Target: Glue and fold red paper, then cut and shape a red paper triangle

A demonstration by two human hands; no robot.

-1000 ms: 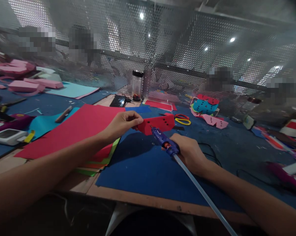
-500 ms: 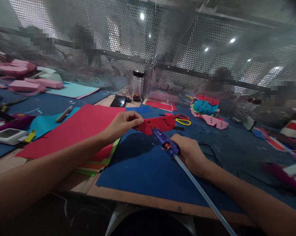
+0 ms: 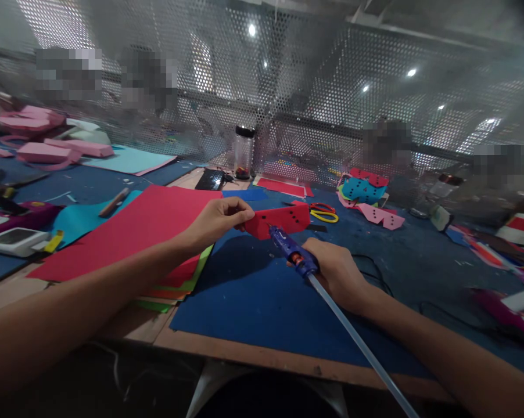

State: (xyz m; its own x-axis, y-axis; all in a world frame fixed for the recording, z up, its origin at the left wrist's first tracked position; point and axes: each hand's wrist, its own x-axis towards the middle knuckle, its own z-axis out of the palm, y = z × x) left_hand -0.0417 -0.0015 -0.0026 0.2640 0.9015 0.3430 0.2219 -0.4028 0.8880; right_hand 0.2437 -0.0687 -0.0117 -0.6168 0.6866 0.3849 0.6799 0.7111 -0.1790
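While your left hand [image 3: 216, 222] pinches one end of a red foam piece [image 3: 279, 220] above the blue mat [image 3: 253, 302] on the tabletop, your right hand [image 3: 338, 273], fingers wrapped tight, presses a blue glue gun [image 3: 290, 251] nozzle to its lower edge. Scissors [image 3: 323, 212] lie just beyond; red sheets [image 3: 131, 232] sit left.

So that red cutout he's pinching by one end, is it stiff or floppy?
Probably fairly stiff: the red cutout juts out level from the left hand, which pinches just one end. Likely light too, since a fingertip pinch holds it. It looks like craft foam.
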